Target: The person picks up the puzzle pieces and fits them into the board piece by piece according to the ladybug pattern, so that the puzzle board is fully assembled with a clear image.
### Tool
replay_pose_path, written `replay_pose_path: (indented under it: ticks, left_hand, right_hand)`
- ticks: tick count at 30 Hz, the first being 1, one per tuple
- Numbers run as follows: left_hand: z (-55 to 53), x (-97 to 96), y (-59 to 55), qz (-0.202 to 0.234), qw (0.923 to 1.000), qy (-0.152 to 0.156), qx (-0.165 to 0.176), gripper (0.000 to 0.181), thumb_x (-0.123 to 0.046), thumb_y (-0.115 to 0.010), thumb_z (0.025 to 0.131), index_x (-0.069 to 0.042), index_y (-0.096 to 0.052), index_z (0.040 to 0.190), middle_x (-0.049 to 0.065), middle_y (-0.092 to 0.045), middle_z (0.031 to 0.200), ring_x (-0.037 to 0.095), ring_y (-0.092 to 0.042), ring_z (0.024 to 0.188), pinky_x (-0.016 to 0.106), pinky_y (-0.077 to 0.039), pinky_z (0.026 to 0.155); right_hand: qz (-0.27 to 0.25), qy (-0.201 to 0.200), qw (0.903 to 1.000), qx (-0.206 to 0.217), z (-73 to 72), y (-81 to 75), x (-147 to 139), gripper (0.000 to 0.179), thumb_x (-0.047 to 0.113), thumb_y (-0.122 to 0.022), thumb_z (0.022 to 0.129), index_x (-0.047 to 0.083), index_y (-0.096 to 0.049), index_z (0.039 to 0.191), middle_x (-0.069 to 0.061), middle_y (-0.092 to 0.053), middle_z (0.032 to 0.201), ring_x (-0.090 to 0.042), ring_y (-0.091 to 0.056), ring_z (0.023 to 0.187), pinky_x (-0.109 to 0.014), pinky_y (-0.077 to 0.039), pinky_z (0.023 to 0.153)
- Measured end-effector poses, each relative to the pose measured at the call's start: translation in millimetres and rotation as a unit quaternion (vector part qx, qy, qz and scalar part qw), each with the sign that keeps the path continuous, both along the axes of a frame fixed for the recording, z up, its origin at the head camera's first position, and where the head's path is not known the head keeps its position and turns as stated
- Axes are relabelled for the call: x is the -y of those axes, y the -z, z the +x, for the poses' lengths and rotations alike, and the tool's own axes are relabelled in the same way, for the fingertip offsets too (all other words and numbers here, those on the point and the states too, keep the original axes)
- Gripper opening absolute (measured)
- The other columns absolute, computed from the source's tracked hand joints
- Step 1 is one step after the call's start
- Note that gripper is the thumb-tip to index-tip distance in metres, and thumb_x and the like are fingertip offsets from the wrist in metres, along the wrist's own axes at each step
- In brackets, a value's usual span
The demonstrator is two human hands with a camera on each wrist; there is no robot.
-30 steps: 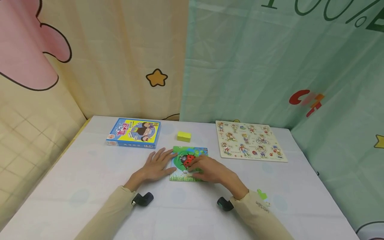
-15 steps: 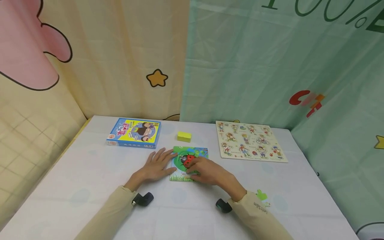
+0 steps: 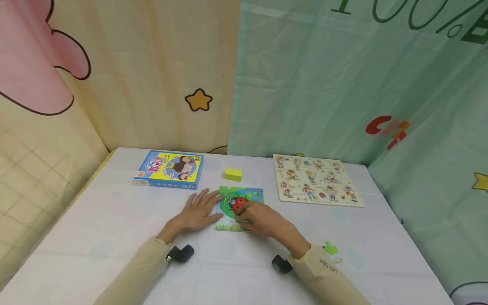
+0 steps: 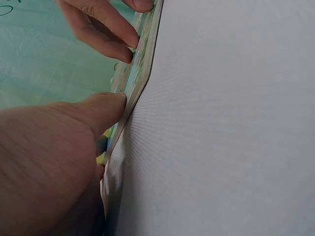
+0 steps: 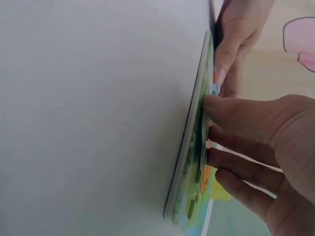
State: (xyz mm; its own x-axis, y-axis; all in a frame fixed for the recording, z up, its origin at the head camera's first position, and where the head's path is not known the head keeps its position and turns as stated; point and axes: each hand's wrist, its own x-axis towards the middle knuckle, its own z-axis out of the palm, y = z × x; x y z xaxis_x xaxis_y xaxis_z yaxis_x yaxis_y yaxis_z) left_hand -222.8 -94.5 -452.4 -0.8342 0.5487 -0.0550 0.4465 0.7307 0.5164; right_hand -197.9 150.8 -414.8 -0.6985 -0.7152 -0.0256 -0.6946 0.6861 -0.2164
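Observation:
A small jigsaw puzzle board (image 3: 225,226) with a red ladybug picture lies mid-table. My left hand (image 3: 198,210) is spread flat at its left side; in the left wrist view the thumb (image 4: 110,104) rests on the board's edge. My right hand (image 3: 263,218) bends over the board's right half. Thumb and fingertips pinch a thin puzzle piece (image 5: 203,150), which sits slightly raised above the board in the right wrist view. The hand hides much of the picture's right side. Beside the right sleeve lie loose green puzzle pieces (image 3: 331,248), partly covered by it.
A blue and yellow box (image 3: 169,169) stands at the back left. Behind the board is a small yellow block (image 3: 233,174). A wooden board with figure pieces (image 3: 318,180) lies at the back right. Curtains (image 3: 297,84) hang beyond the table's far edge.
My right hand has shifted slightly left and toward me over the puzzle board, its fingers drawing closer together. The left hand stays in place.

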Motion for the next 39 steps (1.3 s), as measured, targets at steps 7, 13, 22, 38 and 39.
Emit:
replay_pose_path:
  ticks: [7,13,22,38,39]
  left_hand:
    - [1.2,1.1,-1.6,0.001,1.0000,0.000,0.005,0.063,-0.041,-0.052,0.102,-0.013,-0.035,0.156,0.014,-0.024,0.165,0.043,-0.007,0.154,0.068,-0.001,0.120]
    - [0.9,0.8,-1.2,0.004,1.0000,0.000,0.003,0.063,-0.040,-0.052,0.102,-0.013,-0.035,0.156,0.015,-0.024,0.165,0.043,-0.007,0.153,0.068,-0.001,0.119]
    - [1.4,1.2,-1.3,0.003,1.0000,0.001,0.003,0.063,-0.040,-0.052,0.102,-0.012,-0.035,0.156,0.015,-0.024,0.165,0.044,-0.007,0.153,0.069,-0.001,0.119]
    - [0.3,2.7,0.5,0.014,0.9998,0.008,0.006,0.065,-0.042,-0.052,0.102,-0.011,-0.034,0.156,0.017,-0.023,0.165,0.044,-0.006,0.153,0.067,0.001,0.119]
    - [0.5,2.4,0.2,0.015,0.9998,0.010,0.005,0.065,-0.042,-0.052,0.102,-0.010,-0.035,0.156,0.017,-0.023,0.164,0.044,-0.006,0.153,0.068,0.001,0.119]
  right_hand:
    - [-0.017,0.028,0.9994,-0.013,4.5,3.6,0,0.020,0.021,-0.077,0.088,0.015,-0.080,0.107,0.000,-0.071,0.117,-0.017,-0.066,0.111,-0.034,-0.055,0.096]
    - [-0.013,0.026,0.9994,-0.018,4.4,3.1,-1,0.019,0.027,-0.072,0.092,0.015,-0.081,0.104,-0.001,-0.069,0.116,-0.017,-0.067,0.103,-0.033,-0.057,0.088]
    - [0.020,0.014,0.9997,-0.004,4.8,6.4,-8,0.023,0.028,-0.063,0.098,0.019,-0.077,0.115,-0.001,-0.061,0.131,-0.017,-0.061,0.116,-0.035,-0.056,0.093]
    - [-0.089,-0.009,0.9944,0.056,5.1,12.8,-38,0.043,0.013,-0.064,0.098,0.013,-0.059,0.141,-0.002,-0.054,0.148,-0.022,-0.051,0.137,-0.042,-0.046,0.110]
    - [-0.093,-0.001,0.9943,0.053,7.4,12.1,-42,0.043,0.014,-0.064,0.098,0.013,-0.059,0.141,-0.002,-0.055,0.147,-0.022,-0.052,0.137,-0.042,-0.046,0.110]
